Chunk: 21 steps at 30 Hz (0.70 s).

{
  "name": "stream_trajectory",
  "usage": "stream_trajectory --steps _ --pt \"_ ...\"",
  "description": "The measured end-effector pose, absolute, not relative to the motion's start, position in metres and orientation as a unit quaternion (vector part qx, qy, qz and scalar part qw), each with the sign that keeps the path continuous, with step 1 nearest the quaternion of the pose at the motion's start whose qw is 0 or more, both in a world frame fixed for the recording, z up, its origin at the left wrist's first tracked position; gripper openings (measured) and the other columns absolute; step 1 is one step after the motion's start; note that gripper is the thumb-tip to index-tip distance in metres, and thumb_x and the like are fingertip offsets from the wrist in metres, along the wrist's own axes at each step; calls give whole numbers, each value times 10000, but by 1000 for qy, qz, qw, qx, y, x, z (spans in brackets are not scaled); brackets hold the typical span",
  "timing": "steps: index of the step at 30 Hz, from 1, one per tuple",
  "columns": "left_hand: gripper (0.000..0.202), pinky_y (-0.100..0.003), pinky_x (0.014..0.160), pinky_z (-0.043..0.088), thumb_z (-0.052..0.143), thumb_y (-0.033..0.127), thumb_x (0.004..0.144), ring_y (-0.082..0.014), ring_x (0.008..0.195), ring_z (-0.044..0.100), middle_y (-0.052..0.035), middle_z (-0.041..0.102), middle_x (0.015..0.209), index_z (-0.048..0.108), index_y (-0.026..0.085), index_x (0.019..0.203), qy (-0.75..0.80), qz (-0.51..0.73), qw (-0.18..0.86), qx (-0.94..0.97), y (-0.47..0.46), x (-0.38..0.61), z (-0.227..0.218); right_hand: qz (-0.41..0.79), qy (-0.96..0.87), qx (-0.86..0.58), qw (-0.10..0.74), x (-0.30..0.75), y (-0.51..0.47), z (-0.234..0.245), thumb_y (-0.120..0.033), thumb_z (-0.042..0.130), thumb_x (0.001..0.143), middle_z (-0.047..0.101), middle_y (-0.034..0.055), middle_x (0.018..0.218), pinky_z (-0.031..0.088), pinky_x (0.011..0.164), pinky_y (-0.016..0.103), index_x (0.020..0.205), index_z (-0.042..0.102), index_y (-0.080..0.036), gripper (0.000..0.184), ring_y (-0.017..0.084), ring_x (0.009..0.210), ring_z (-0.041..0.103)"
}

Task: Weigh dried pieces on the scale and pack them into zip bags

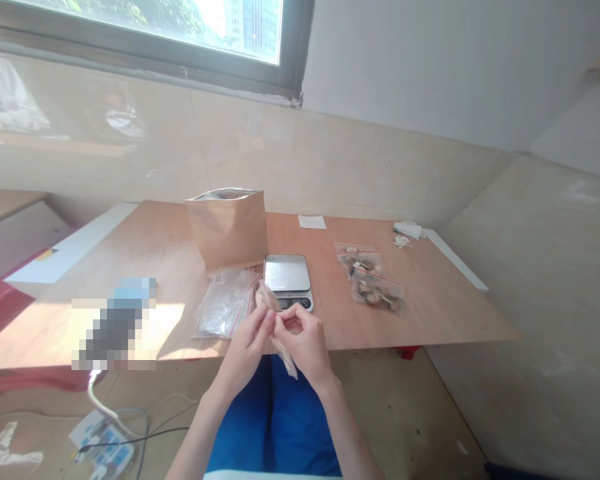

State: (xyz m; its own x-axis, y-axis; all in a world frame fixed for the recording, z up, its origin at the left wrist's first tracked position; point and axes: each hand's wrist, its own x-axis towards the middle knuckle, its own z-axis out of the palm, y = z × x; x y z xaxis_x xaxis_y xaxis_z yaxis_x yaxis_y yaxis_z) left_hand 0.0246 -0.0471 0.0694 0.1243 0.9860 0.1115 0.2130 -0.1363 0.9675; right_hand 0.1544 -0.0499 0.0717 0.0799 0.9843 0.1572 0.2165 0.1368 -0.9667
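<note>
My left hand (pixel 251 335) and my right hand (pixel 303 341) meet in front of the table's near edge, both pinched on a small clear zip bag (pixel 280 333) that hangs down between them. Its top reaches up toward a small digital scale (pixel 287 280) with a steel pan. To the left of the scale lies a pile of empty clear zip bags (pixel 223 309). Behind them stands an open brown paper pouch (pixel 229 227).
Three filled clear bags (pixel 373 277) lie right of the scale on the wooden table (pixel 430 313). A white paper slip (pixel 312 222) and crumpled white scraps (pixel 408 231) sit at the back. A blurred object (pixel 115 323) lies near left; a power strip (pixel 100 443) is on the floor.
</note>
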Motion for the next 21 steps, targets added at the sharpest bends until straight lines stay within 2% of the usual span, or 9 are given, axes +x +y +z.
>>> stream_trajectory --steps 4,7,9,12,15,17,21 --pt "359 -237 530 322 424 476 838 -126 554 402 34 414 560 401 209 599 554 429 373 608 -47 5 77 259 -519 -599 553 177 -38 69 -285 548 793 589 -12 605 477 571 242 675 499 -194 157 131 569 592" --pt "385 -234 546 329 484 505 811 -122 572 415 35 424 569 407 203 584 538 434 399 602 -46 -2 78 256 -554 -559 561 182 -38 82 -288 550 818 580 -15 644 476 599 237 725 514 -192 138 122 601 590" --pt "417 -236 608 373 466 551 814 -126 626 461 23 470 613 441 199 592 503 504 444 543 -46 3 71 285 -565 -514 579 177 -41 95 -286 553 833 574 -22 651 477 595 232 757 514 -196 124 114 598 583" --pt "429 -260 739 436 426 609 813 -152 787 558 -4 599 790 566 208 749 442 613 542 369 -45 22 53 366 -531 -446 621 166 -43 107 -290 529 860 546 -55 583 464 527 219 787 462 -215 123 101 515 550" --pt "440 -306 848 453 458 579 814 -194 967 593 -39 663 970 623 216 1001 379 624 632 258 -46 43 40 427 -516 -414 616 160 -40 107 -308 504 875 512 -77 546 441 473 211 791 422 -226 143 93 454 513" --pt "474 -331 864 465 460 571 816 -215 994 602 -57 679 980 628 199 1058 361 624 656 225 -47 53 39 405 -543 -443 587 162 -39 104 -305 514 869 546 -46 644 467 532 223 827 466 -216 109 100 542 546" --pt "527 -355 858 490 420 593 824 -237 1002 617 -74 693 983 639 165 1041 396 616 655 184 -46 58 46 257 -593 -512 565 169 -48 114 -260 535 858 568 14 870 487 734 266 984 531 -218 132 130 773 569"
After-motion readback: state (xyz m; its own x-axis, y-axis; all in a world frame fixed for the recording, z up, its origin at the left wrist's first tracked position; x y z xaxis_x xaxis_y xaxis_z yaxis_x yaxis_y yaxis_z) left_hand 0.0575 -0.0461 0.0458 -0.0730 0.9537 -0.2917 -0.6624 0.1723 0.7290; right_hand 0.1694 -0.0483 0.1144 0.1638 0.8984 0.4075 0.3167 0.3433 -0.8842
